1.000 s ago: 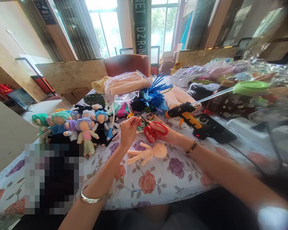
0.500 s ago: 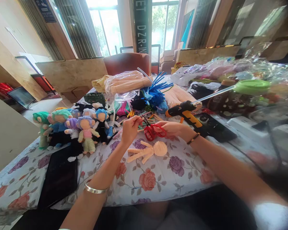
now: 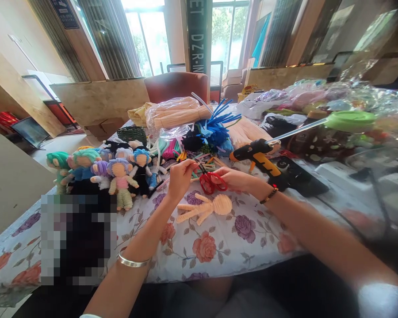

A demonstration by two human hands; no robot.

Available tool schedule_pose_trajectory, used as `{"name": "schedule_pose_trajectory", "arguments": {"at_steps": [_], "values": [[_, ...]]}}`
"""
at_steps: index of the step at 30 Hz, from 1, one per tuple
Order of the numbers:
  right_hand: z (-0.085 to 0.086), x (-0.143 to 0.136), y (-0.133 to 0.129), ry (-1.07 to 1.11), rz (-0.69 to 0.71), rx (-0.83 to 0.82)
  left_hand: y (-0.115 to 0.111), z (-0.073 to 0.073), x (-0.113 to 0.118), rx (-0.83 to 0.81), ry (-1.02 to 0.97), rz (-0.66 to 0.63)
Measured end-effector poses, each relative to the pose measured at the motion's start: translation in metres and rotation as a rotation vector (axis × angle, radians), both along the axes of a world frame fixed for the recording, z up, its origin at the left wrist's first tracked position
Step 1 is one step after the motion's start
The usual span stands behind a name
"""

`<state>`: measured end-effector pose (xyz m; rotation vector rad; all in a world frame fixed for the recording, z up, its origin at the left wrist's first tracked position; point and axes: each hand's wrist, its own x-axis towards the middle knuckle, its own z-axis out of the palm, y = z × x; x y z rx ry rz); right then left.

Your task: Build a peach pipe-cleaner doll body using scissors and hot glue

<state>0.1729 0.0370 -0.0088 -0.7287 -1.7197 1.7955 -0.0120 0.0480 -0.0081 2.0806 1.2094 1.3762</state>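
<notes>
My right hand has its fingers in the handles of a pair of red-handled scissors, whose dark blades point away and to the left. Just left of the blades, my left hand is closed in a pinch at the fingertips. What it pinches is too small to make out. Below both hands a bare peach doll body made of fuzzy stems lies on the flowered cloth, its round head to the right and its limbs to the left. Neither hand touches it.
Several finished dolls stand at the left. A glue gun lies right of my hands, by a dark phone-like slab. Behind are blue fuzzy stems and a plastic-wrapped peach bundle. Pixelation covers the lower left.
The scissors have turned slightly in my right hand, and their blades show more plainly. My left hand stays pinched in nearly the same place. The doll body has not moved.
</notes>
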Motion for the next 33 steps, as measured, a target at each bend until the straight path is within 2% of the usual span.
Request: {"name": "schedule_pose_trajectory", "arguments": {"at_steps": [6,11,16,22,27,33], "values": [[-0.006,-0.005,-0.001,0.044,0.027,-0.025,0.001,-0.001,-0.001,-0.049,-0.034,0.008],[-0.009,-0.009,-0.004,0.126,-0.012,-0.009,0.000,-0.002,0.001,-0.061,-0.145,-0.019],[-0.011,-0.016,-0.008,0.057,-0.183,0.086,-0.002,-0.002,0.003,-0.005,-0.259,0.024],[-0.007,-0.023,-0.017,-0.073,-0.405,0.299,-0.003,-0.003,0.003,0.036,-0.333,-0.028],[-0.002,-0.025,-0.024,-0.111,-0.491,0.430,-0.007,0.000,0.003,0.102,-0.342,-0.021],[-0.008,-0.026,-0.022,-0.099,-0.514,0.485,-0.009,0.003,0.001,0.128,-0.296,-0.026]]}}
